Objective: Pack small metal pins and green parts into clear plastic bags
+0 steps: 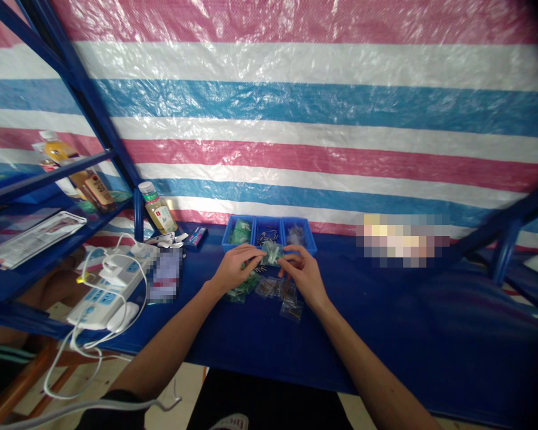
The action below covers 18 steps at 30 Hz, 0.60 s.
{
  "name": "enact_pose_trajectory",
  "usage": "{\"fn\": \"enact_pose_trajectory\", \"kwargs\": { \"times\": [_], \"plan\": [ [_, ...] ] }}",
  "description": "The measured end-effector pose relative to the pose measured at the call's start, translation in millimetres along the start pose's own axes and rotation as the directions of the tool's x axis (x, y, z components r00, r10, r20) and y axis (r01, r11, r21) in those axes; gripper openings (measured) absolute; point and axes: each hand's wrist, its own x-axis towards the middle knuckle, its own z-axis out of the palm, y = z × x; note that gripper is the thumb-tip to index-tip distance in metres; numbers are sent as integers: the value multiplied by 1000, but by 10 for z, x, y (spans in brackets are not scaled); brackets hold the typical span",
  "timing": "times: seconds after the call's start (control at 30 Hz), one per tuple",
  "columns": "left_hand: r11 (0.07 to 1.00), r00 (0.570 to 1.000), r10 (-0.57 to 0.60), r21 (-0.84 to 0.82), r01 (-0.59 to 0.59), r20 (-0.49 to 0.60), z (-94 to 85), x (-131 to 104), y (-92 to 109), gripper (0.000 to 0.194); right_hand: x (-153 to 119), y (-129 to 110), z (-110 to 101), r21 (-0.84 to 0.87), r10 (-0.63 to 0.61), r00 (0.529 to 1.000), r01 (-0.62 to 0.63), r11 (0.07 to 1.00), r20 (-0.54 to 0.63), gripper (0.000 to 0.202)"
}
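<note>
A small greenish clear plastic bag [272, 253] with pale contents is held up in front of the blue bins. My left hand [237, 266] pinches its left edge between thumb and fingers. At its right edge, the fingers of my right hand [305, 272] are closed on it too. Below my left hand lies a pile of green packets [241, 291]. Several small clear bags [271, 287] with brownish contents lie under and between my hands, one of them [291, 311] nearer to me. Some dark pin-like pieces [260, 269] show just behind the bags.
Three joined blue bins [269, 219] stand at the back with green packets, dark pin-like pieces and clear bags. To the left are a drink bottle [159, 209], a small blue box [196, 236] and a white power strip [105, 292] with looped cables. A blue frame post [137, 212] rises there.
</note>
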Motion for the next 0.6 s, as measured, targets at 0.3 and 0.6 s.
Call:
{"fn": "enact_pose_trajectory", "kwargs": {
  "times": [0.3, 0.6],
  "plan": [
    [989, 991, -127, 66, 130, -38, 54, -70, -103, 31, 1, 46, 6, -67, 11, 1000, -12, 998, -16, 39],
    [995, 999, -16, 99, 12, 39, -7, -21, -17, 15, -4, 30, 12, -137, 2, 998, 6, 991, 57, 29]
  ]
}}
